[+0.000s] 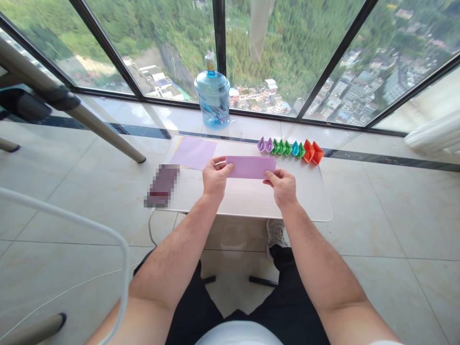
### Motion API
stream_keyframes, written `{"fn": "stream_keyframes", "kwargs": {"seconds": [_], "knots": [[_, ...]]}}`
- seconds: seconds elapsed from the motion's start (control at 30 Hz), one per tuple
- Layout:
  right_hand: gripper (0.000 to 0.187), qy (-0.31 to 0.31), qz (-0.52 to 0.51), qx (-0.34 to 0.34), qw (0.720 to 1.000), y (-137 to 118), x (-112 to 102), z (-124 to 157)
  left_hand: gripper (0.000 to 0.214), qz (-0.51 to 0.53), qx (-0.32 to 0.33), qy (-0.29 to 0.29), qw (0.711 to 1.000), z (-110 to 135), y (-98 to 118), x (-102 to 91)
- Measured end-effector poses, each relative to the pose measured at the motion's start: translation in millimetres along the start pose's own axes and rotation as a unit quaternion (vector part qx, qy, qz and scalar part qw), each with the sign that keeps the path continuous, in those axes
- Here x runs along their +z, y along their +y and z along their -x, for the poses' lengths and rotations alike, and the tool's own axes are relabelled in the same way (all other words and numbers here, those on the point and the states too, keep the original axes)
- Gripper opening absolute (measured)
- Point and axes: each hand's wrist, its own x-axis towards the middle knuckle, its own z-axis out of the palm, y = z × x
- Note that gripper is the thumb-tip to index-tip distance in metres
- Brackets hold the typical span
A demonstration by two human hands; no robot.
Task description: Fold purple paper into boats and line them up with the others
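Between my two hands, above the low white table (244,201), is a folded strip of purple paper (250,167). My left hand (215,177) pinches its left end between thumb and fingers. At the other end, my right hand (282,184) grips the lower right corner the same way. A flat stack of purple sheets (196,152) lies at the table's back left, with a yellow edge showing beneath. Along the back right stands a row of folded paper boats: purple ones (265,144), green ones (282,147), a blue one (295,149) and orange ones (313,152).
A blurred-out dark flat object (162,186) with a cable lies at the table's left edge. Behind the table a large blue water bottle (212,100) stands by the window. Metal frame legs (104,129) and a white curved tube (93,220) are on the left.
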Motion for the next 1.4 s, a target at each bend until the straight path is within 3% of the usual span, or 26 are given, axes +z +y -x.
{"fn": "stream_keyframes", "kwargs": {"seconds": [0.23,1.4], "knots": [[0.031,-0.003,0.007,-0.004,1.000,-0.4,0.5,0.1,0.039,0.009,0.002,0.002,1.000,-2.9,-4.0,0.1],[0.034,-0.002,-0.011,-0.001,1.000,0.3,0.6,-1.5,0.036,0.023,0.000,0.006,1.000,-0.3,0.8,2.3]]}}
